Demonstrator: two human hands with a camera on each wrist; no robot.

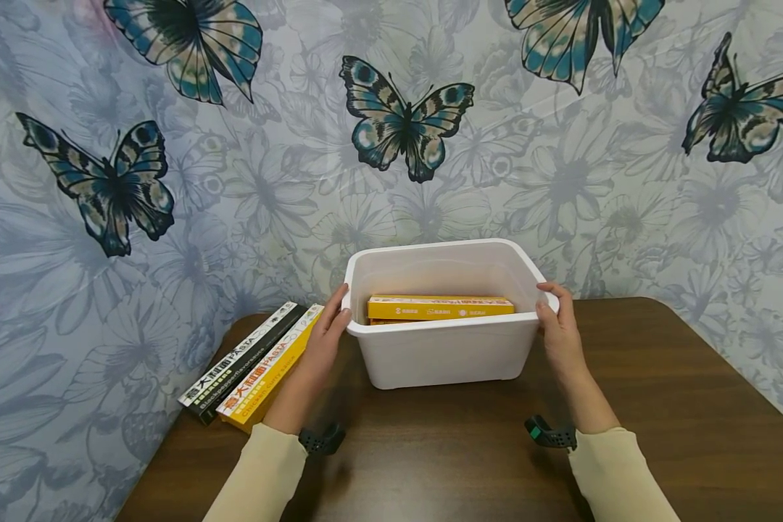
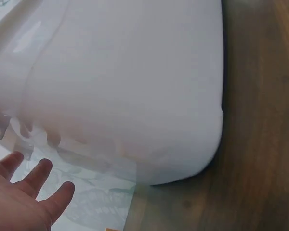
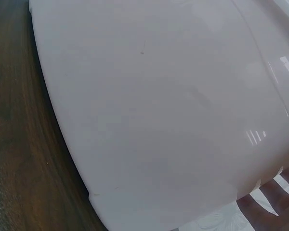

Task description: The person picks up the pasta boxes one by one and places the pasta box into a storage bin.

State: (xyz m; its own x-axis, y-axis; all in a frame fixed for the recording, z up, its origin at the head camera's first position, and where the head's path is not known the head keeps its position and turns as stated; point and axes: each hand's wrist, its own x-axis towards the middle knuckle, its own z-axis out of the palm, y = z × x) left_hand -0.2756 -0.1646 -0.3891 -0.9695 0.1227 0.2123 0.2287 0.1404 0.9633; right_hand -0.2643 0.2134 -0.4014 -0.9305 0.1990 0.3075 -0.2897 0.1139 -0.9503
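A white plastic tub [image 1: 444, 355] stands on the brown table between my two hands. My left hand [image 1: 322, 337] holds its left end, the thumb at the rim; in the left wrist view, spread fingers [image 2: 60, 197] are close beside the tub's wall. At the opposite end my right hand [image 1: 561, 330] grips the rim, thumb in front and fingers round the outside. The right wrist view shows those fingers [image 3: 260, 211] at the tub's edge. Inside the tub lies a yellow box [image 1: 440, 310], with part of another yellow one showing beneath it.
Left of the tub, a black pasta box [image 1: 244, 362] and a yellow pasta box [image 1: 274, 370] lie side by side at a slant, the yellow one partly behind my left forearm. A butterfly-patterned cloth [image 1: 424, 210] hangs behind the table [image 1: 431, 457].
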